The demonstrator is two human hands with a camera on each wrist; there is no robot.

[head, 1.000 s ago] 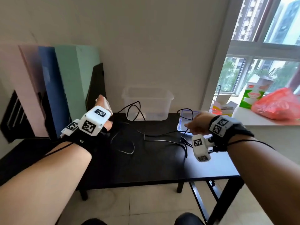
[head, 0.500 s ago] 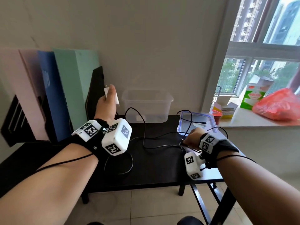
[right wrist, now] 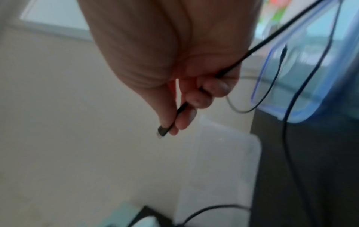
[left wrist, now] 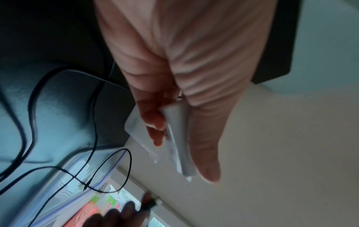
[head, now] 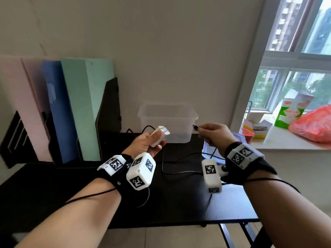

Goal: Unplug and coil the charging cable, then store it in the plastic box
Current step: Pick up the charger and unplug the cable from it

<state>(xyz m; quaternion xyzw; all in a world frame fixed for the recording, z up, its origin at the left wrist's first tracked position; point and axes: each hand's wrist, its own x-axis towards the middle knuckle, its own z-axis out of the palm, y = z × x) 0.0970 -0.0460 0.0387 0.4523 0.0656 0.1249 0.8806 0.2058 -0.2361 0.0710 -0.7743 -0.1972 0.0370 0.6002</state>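
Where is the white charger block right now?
In the head view the left hand holds the white charger block up, left of centre, just before the clear plastic box.

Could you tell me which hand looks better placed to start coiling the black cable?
Probably the right hand: it already pinches the cable's plug end, with the cable trailing onto the table. The left hand is occupied gripping the white charger.

Bare forearms w/ black wrist straps [head: 258,163], white marker-coded cubes [head: 141,170], thin black cords.
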